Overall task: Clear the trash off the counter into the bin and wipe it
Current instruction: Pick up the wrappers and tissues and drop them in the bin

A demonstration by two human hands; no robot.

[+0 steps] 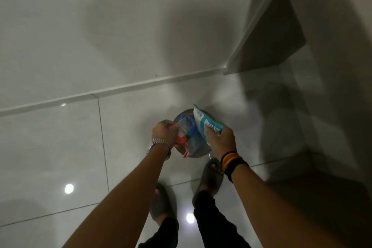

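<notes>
I look straight down at a small round grey bin (198,152) on the tiled floor, just in front of my feet. My left hand (164,133), with a metal watch on the wrist, grips a red and blue plastic wrapper (186,134) right over the bin's mouth. My right hand (220,139), with dark bands on the wrist, holds a white and teal packet (205,120) at the bin's far right rim. The two pieces of trash hide most of the bin's opening. The counter is out of view.
Glossy white floor tiles (60,147) spread to the left. A white wall with a skirting board (141,84) runs behind the bin. A dark recess under a cabinet (269,42) lies at the upper right. My feet in grey sandals (211,175) stand close to the bin.
</notes>
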